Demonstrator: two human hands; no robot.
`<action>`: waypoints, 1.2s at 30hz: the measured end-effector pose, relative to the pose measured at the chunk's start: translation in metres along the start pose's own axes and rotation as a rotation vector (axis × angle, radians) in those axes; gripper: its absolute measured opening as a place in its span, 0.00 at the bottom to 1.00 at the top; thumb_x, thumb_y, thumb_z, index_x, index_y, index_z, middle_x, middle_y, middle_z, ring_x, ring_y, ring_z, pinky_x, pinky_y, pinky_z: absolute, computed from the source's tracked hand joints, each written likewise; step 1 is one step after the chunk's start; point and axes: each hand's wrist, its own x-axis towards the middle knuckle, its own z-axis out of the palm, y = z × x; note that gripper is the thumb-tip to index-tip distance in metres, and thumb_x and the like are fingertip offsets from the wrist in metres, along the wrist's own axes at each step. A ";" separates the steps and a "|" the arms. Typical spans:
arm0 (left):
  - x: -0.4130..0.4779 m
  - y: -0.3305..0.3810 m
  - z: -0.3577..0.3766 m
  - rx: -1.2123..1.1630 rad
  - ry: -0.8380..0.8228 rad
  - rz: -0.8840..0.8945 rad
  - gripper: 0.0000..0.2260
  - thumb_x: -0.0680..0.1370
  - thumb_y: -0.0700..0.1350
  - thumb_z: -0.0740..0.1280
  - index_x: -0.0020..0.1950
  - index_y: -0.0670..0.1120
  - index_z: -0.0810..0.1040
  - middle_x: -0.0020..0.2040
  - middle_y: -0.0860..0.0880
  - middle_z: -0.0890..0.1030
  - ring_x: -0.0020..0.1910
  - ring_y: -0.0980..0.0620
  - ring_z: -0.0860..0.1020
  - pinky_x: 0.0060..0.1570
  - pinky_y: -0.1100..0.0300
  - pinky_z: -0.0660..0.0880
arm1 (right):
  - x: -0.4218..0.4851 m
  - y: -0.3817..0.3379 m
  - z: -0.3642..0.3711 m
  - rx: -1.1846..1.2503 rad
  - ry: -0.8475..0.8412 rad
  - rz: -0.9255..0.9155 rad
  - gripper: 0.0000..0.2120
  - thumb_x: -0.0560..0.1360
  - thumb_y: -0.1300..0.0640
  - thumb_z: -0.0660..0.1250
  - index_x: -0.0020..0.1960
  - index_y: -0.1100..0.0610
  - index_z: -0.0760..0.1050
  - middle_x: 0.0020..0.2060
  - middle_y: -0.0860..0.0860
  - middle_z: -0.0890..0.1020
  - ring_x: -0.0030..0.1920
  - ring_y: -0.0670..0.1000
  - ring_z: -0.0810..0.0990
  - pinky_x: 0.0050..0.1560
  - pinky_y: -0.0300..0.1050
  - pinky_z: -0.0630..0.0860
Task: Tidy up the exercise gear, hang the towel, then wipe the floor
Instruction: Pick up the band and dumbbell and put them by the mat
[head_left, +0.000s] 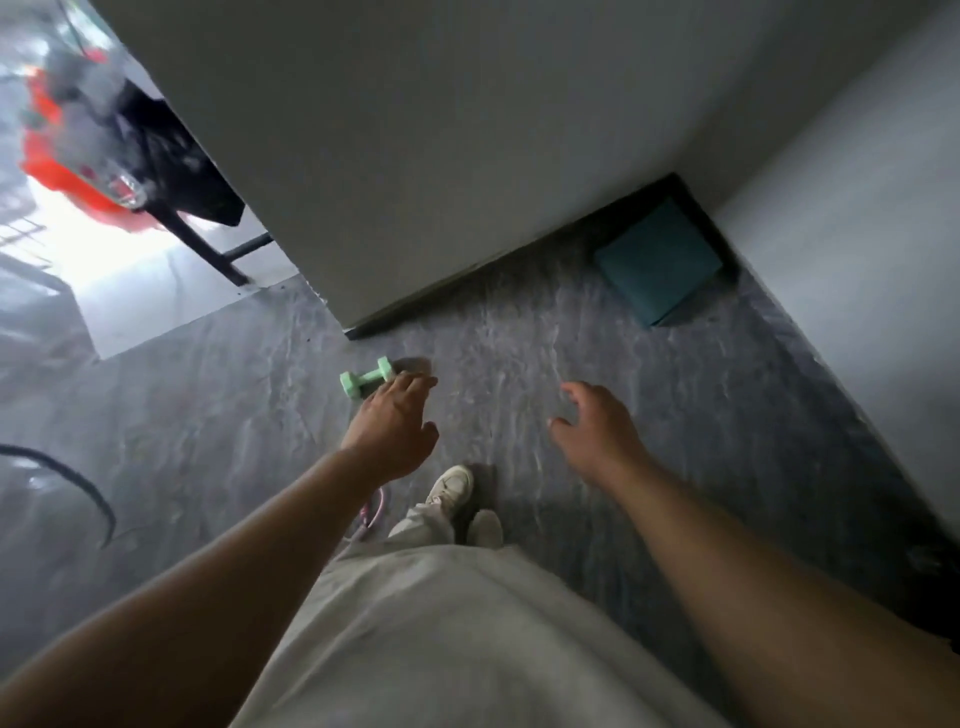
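**Dumbbell on floor, left grip over one end**

Dumbbell (366, 378): mint green, small, with a short handle between two blocky heads. It lies flat on the grey marbled floor (519, 338), just off the bottom corner of the white wall (415, 156). Its long axis runs diagonally in the head view, one head lower left and the other upper right.

Left grip (395, 426): fingers loosely spread and extended, tips overlapping the upper-right head. Cannot tell whether they touch it. Nothing held.

Right grip (597, 426): apart from the dumbbell, fingers relaxed and slightly curved, holding nothing, above bare floor.

Teal block (657, 262) sits in the corner against the walls. Pink cord (371, 512) lies on the floor beside a white shoe (452, 486).
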 end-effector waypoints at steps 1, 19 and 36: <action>-0.009 -0.002 0.003 -0.001 0.009 -0.037 0.27 0.77 0.47 0.67 0.76 0.51 0.65 0.76 0.48 0.67 0.73 0.45 0.67 0.70 0.44 0.69 | -0.001 -0.001 0.005 -0.026 -0.006 -0.024 0.26 0.77 0.54 0.67 0.73 0.56 0.68 0.68 0.57 0.74 0.68 0.58 0.73 0.67 0.50 0.70; -0.181 -0.124 0.061 -0.282 0.081 -0.569 0.27 0.76 0.45 0.67 0.75 0.45 0.67 0.72 0.45 0.71 0.70 0.45 0.70 0.68 0.51 0.69 | -0.037 -0.067 0.134 -0.334 -0.276 -0.281 0.26 0.76 0.52 0.67 0.72 0.57 0.69 0.67 0.59 0.74 0.67 0.59 0.72 0.66 0.49 0.70; -0.199 -0.246 0.063 -0.636 0.304 -0.859 0.21 0.74 0.40 0.70 0.67 0.45 0.76 0.66 0.43 0.77 0.64 0.43 0.75 0.63 0.54 0.70 | 0.024 -0.230 0.235 -0.675 -0.320 -0.503 0.18 0.76 0.53 0.63 0.65 0.56 0.73 0.62 0.57 0.75 0.62 0.60 0.74 0.61 0.52 0.73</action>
